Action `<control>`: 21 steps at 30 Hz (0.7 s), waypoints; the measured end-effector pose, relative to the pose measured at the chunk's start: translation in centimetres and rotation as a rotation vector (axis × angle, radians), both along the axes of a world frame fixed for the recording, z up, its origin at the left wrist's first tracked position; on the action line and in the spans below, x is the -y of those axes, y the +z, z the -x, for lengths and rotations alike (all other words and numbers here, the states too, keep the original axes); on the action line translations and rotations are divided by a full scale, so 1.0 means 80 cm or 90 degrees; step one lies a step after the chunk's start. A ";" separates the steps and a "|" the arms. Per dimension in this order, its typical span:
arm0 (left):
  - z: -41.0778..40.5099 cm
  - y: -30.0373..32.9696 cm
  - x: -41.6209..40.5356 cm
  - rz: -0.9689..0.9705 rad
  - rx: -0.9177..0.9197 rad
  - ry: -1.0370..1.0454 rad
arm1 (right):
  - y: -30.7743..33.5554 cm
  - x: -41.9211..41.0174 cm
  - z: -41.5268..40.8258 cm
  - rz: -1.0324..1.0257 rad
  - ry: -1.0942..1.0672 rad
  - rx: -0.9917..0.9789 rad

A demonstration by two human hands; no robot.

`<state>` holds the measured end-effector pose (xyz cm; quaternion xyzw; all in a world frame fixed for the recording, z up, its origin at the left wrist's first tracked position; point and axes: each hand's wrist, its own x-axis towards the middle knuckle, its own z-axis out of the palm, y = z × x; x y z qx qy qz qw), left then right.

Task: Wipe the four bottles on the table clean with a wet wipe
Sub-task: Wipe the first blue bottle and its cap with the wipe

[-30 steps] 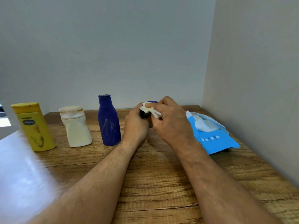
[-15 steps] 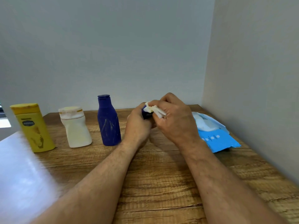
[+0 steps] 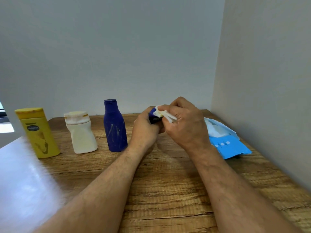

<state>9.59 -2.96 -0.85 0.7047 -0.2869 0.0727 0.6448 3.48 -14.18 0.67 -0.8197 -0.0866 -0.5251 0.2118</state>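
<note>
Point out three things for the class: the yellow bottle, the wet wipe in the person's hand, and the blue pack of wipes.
yellow bottle (image 3: 39, 134): head view, front label area of its body.
wet wipe (image 3: 165, 114): head view, crumpled white part between the hands.
blue pack of wipes (image 3: 229, 147): head view, its blue front panel.

On the brown wooden table (image 3: 168, 190), near the back wall, left to right: yellow plastic bottle (image 3: 39, 133), white squat bottle (image 3: 80, 132), tall dark blue bottle (image 3: 114, 126), then both hands, with blue wet-wipe pack (image 3: 227, 142) far right.
</note>
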 end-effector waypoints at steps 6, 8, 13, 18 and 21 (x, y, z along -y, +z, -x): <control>-0.004 -0.003 0.000 0.031 -0.040 -0.015 | -0.001 -0.001 0.003 -0.015 -0.011 0.008; -0.007 -0.006 0.001 0.020 -0.051 -0.011 | -0.002 -0.005 0.003 0.003 0.017 -0.002; -0.003 -0.006 0.005 0.034 -0.094 -0.019 | -0.001 -0.004 0.000 -0.013 -0.007 -0.008; 0.004 0.002 0.006 0.095 -0.139 -0.053 | 0.003 -0.001 0.003 -0.070 -0.037 0.037; 0.000 0.003 0.005 0.135 -0.167 -0.047 | 0.003 0.000 0.004 -0.090 -0.033 0.061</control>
